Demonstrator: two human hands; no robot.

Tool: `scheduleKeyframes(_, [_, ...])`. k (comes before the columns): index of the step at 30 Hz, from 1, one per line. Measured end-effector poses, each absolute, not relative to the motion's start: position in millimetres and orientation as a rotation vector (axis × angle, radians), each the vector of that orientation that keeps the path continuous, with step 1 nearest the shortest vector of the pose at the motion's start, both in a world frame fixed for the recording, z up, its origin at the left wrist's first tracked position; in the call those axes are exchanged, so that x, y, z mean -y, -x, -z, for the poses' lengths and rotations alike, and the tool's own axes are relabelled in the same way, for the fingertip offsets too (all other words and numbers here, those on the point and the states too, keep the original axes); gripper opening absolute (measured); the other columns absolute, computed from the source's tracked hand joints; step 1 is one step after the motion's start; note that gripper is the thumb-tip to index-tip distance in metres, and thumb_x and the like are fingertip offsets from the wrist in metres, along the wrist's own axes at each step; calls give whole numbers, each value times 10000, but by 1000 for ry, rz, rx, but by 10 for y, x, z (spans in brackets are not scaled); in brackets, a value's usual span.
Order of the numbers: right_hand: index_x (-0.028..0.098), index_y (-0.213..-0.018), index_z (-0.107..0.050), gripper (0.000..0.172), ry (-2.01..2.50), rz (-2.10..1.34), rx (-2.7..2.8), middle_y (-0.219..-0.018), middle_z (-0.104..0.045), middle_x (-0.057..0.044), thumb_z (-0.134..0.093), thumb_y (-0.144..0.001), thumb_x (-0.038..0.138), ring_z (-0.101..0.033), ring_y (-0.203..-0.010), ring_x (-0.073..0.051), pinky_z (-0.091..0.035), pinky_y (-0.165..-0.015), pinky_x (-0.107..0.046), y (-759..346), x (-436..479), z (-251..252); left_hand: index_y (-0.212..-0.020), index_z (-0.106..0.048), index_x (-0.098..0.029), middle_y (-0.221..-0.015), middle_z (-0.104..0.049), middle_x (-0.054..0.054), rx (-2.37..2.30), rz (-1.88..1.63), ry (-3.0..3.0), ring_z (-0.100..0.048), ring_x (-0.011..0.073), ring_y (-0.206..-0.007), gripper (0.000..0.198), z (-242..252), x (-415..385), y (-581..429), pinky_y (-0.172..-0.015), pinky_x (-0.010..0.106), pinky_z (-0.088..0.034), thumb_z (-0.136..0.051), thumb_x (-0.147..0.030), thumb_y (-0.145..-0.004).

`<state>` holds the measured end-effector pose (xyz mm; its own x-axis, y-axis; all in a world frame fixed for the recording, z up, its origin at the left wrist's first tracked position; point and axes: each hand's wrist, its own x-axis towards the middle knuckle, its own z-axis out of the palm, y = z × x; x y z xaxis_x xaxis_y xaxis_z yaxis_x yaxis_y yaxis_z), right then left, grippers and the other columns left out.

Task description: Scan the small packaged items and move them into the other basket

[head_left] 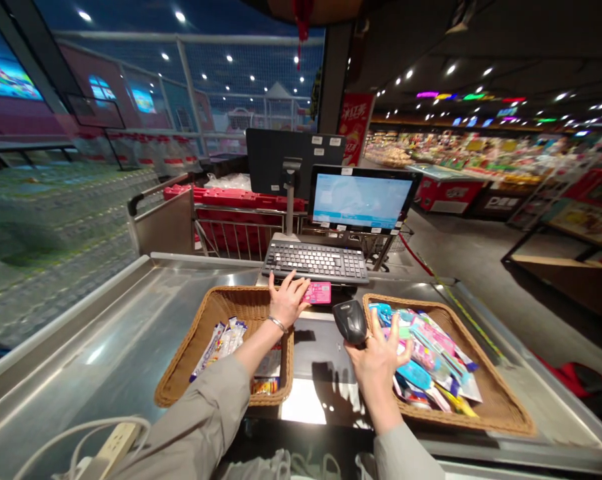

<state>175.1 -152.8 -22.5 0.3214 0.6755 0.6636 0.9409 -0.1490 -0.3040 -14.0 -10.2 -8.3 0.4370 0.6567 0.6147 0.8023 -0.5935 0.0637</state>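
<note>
My left hand [288, 300] reaches over a woven wicker tray [225, 313], its fingertips on a pink card [317, 293] just below a black keyboard [315, 262]. Several small packets in clear wrappers [218, 347] lie in that tray. My right hand [375, 353] has its fingers spread around a black handheld barcode scanner [349, 322]. Beside it, a second wicker tray [381, 310] is heaped with pink, blue and yellow packaged goods [431, 357]. The lower part of the pink card looks free of my fingers.
A stainless checkout counter [81, 333] surrounds the trays, with a power strip [115, 443] and white cables at its near left. A monitor [361, 198] stands behind the keyboard. Beyond it are a red-and-metal shopping cart [241, 227], stacked bottled water and store shelves.
</note>
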Motion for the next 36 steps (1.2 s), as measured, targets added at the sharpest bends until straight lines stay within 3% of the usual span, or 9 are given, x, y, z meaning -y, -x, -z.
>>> scheduleKeyframes(14, [195, -806, -685, 265, 1978, 599, 1318, -1244, -635, -129, -552, -822, 424, -288, -1361, -398, -171, -1025, -619, -1939, 1715, 222, -1332, -540, -315, -1257, -660, 92, 1120, 926, 2569, -431, 335, -1345, 584, -8, 79, -230, -1141, 690, 30, -716, -417, -784])
scheduleKeyframes(22, [193, -856, -690, 311, 2010, 673, 1246, -1261, -626, -138, -537, -840, 463, -231, -1407, -389, -157, -1034, -644, -2098, 1822, 262, -1346, -524, -311, -1269, -655, 82, 1014, 944, 2607, -431, 333, -1347, 589, -46, 117, -485, -1137, 700, 30, -703, -420, -795])
scheduleKeyframes(36, [198, -991, -697, 417, 2105, 716, 1117, -1297, -605, -140, -479, -865, 529, -268, -1388, -384, -155, -1039, -614, -2312, 2081, 161, -1364, -510, -313, -1309, -630, 95, 852, 959, 2683, -409, 332, -1364, 581, -69, 204, -959, -1142, 679, 64, -673, -417, -816])
